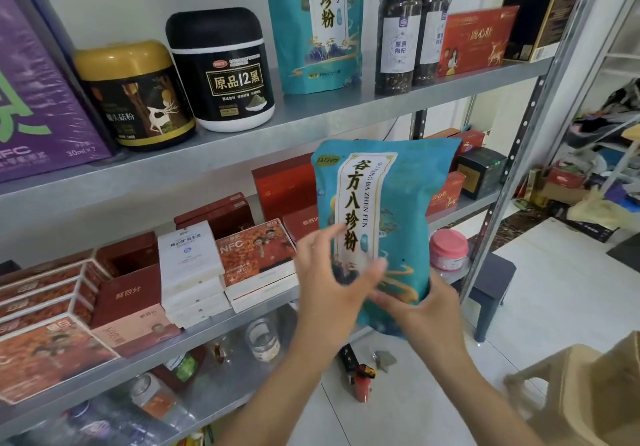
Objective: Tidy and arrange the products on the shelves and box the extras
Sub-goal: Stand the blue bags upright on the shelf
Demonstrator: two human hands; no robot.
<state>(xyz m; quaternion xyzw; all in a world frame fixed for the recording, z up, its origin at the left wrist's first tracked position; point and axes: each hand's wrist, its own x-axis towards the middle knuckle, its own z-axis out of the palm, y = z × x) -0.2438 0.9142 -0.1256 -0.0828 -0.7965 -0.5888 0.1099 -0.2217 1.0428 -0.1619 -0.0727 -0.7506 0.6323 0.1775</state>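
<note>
- My left hand (pixel 329 272) holds a teal pouch (pixel 391 210) upright in front of me. The thumb points up at the pouch's left edge and the fingers lie across its printed front (they are blurred, so I cannot make out the exact grip).
- My right hand (pixel 429 303) grips the same pouch at its lower right corner, fingers curled round from below and behind.
- The pouch is in the air between my two hands, touching no shelf. A white label with large Chinese characters runs down its front.
- Above my hands, an upper shelf (pixel 311 116) carries a second teal pouch (pixel 311 30) of the same design, standing upright.
- Above and to the left of my left hand, on that shelf, stand a black jar (pixel 225 75) and a gold-lidded jar (pixel 135 99).
- Above my right hand stand two clear jars (pixel 398 37) with dark contents.
- Left of my left hand, a middle shelf (pixel 207 331) holds stacked white boxes (pixel 194 265) among red ones.
- Just right of the pouch, a pink-lidded tub (pixel 448 248) sits at that shelf's end.
- Below and to the right of my right hand is a cardboard box (pixel 606 393).
</note>
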